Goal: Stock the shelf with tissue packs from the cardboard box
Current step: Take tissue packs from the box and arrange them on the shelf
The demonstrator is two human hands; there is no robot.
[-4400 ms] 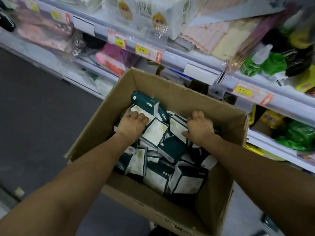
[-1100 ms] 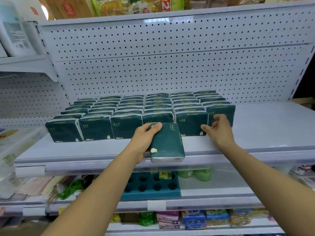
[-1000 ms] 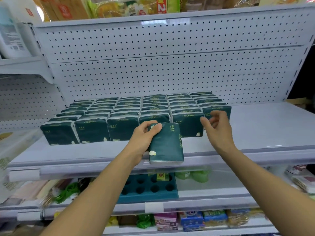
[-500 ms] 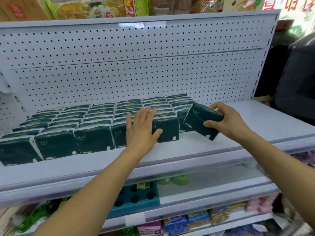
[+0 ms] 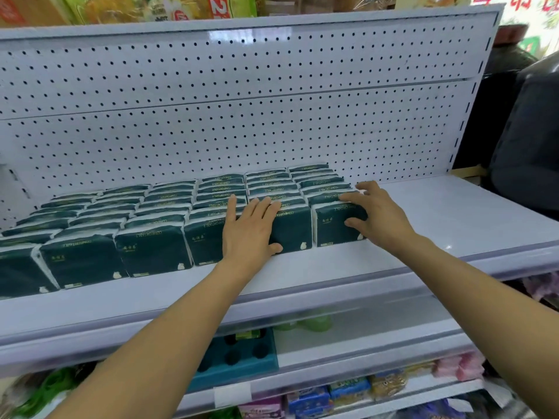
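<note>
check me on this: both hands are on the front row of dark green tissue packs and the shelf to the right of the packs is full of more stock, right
Not quite. In the head view the left hand and right hand do rest on the front row of dark green tissue packs, but the shelf to the right of them is bare, not full of stock.

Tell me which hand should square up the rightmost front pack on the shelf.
Right. The right hand already wraps the rightmost front pack, fingers on top and thumb on its face. The left hand lies flat on the next pack over.
</note>
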